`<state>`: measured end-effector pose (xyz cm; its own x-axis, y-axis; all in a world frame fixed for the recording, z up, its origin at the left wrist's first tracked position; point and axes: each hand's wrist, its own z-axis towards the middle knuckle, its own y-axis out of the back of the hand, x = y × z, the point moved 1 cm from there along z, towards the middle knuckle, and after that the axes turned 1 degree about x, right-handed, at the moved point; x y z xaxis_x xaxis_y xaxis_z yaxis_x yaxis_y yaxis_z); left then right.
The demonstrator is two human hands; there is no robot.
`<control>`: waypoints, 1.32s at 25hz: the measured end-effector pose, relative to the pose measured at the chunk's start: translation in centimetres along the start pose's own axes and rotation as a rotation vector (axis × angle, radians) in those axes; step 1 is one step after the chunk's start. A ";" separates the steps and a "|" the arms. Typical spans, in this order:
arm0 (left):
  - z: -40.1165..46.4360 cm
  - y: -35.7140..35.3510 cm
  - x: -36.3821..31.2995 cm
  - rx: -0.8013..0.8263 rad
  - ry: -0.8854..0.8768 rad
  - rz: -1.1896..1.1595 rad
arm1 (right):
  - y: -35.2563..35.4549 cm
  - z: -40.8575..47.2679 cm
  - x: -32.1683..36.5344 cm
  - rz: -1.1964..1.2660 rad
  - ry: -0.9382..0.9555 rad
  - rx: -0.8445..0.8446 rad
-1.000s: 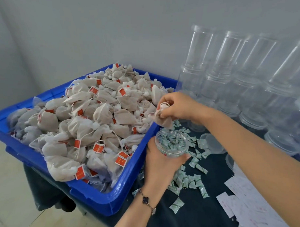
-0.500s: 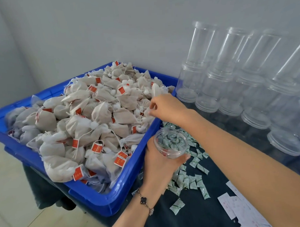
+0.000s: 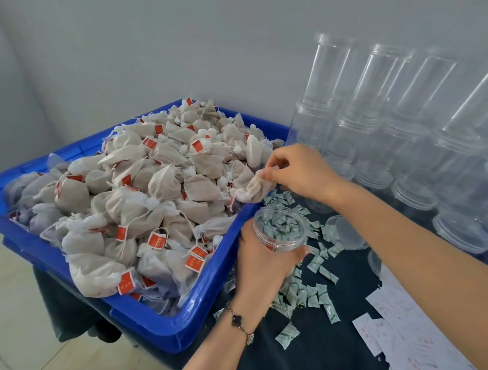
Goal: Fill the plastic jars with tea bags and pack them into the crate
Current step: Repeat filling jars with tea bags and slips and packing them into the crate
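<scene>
Gripping an open plastic jar (image 3: 279,233) in the left hand (image 3: 260,263), fingers wrapped round its wall, mouth up beside the blue crate (image 3: 170,332); pinching a tea bag (image 3: 252,188) at the crate's near corner with right hand (image 3: 299,170) thumb and fingertips. Heaped high in that crate, tagged tea bags (image 3: 143,196); stacked along the grey wall, empty clear jars (image 3: 396,140); scattered over the dark tablecloth (image 3: 312,348), small green-printed sachets (image 3: 299,293), white label sheets (image 3: 408,331)

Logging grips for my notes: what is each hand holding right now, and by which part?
Left hand grips the open plastic jar around its side wall. Right hand pinches a tea bag by its top corner.
</scene>
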<state>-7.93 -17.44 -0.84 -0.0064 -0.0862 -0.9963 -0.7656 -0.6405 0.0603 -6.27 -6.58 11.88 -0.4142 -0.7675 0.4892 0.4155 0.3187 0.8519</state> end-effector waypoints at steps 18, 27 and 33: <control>-0.4 0.8 1.4 -0.050 -0.091 0.104 | -7.2 5.0 0.6 -0.618 0.094 0.202; -0.5 -0.5 -0.3 -0.092 -0.134 0.070 | 0.6 -0.9 -0.4 0.049 -0.040 -0.177; -1.4 -1.4 -0.4 -0.011 -0.106 0.068 | 2.0 -6.9 -1.3 -0.102 -0.007 0.243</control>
<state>-5.99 -17.60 -0.45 -0.1265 -0.0484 -0.9908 -0.7543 -0.6440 0.1278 0.68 -8.81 11.63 -0.4496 -0.7992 0.3989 0.1652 0.3645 0.9164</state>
